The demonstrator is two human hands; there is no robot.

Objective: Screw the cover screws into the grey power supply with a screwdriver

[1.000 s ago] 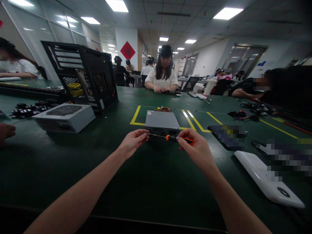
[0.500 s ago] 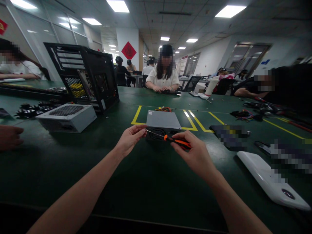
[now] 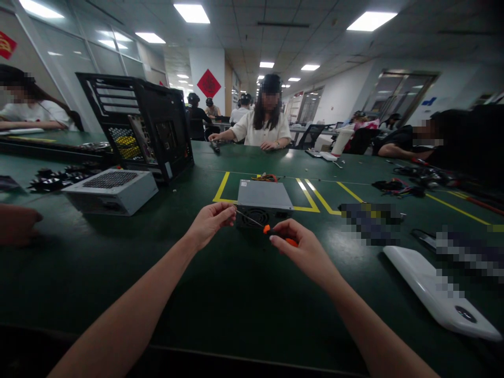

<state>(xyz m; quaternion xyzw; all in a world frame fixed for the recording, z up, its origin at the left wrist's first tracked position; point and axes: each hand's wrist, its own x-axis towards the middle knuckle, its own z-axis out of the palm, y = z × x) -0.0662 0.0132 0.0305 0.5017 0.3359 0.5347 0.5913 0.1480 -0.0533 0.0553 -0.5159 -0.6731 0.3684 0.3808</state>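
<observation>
"What's largest?"
"The green table (image 3: 236, 304), across the lower frame; then a black computer case (image 3: 153, 105), upper left."
"Next?"
"A grey power supply (image 3: 265, 194), at frame centre."
"And the hands?"
"Just below it: the right hand (image 3: 301, 244) curls round the handle of the screwdriver (image 3: 268, 230), while the left hand (image 3: 211, 223) pinches at its shaft's tip."
"Where's that tool?"
"Mid-frame, slanting up-left in front of the power supply."

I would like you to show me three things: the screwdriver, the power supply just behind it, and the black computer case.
Screwdriver (image 3: 266, 229): head view, orange collar of its handle.
Power supply (image 3: 264, 196): head view, gray top plate.
Computer case (image 3: 154, 109): head view, black side panel.
</observation>
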